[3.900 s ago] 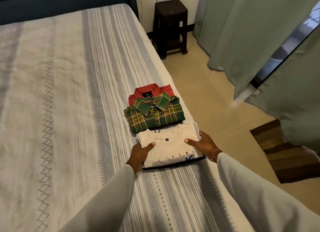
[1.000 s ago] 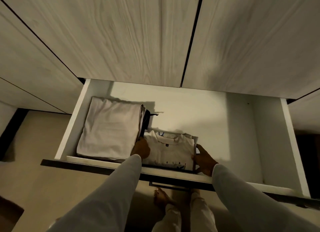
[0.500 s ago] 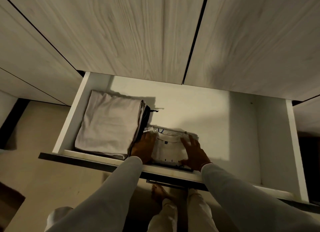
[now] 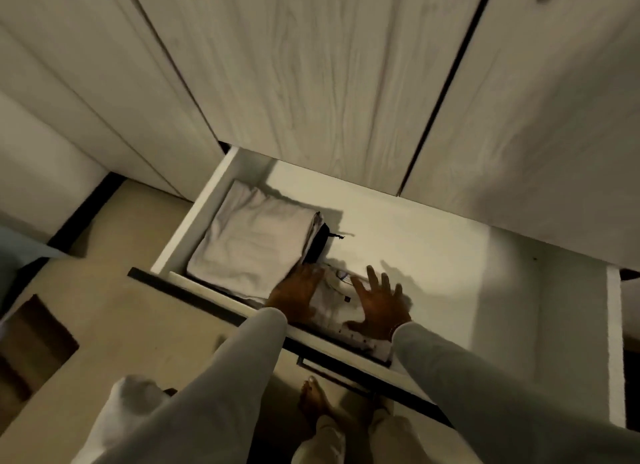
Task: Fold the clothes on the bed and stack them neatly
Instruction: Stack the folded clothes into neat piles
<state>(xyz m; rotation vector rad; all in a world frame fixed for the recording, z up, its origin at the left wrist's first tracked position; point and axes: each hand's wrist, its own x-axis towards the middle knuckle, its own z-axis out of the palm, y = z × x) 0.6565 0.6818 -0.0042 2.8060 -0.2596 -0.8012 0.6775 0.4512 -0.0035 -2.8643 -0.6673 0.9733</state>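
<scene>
A folded white T-shirt [image 4: 332,302] lies at the front of an open white drawer [image 4: 450,256]. My left hand [image 4: 294,294] rests flat on the shirt's left side, fingers straight. Over the shirt's right side my right hand [image 4: 379,304] spreads its fingers wide, palm down, touching or just above the cloth. Both hands hide much of the shirt. A folded pale grey garment [image 4: 252,238] fills the drawer's left part, with a dark item [image 4: 320,242] tucked along its right edge.
Pale wood-grain wardrobe doors [image 4: 311,83] rise behind the drawer. The drawer's right half shows bare white bottom. Its dark front panel [image 4: 194,295] juts toward me above my bare feet [image 4: 313,399]. A brown mat [image 4: 31,339] lies on the floor at left.
The white T-shirt went from the bed into the drawer. Since half a second ago my hands let go of its sides and now lie flat on top, right fingers spread.
</scene>
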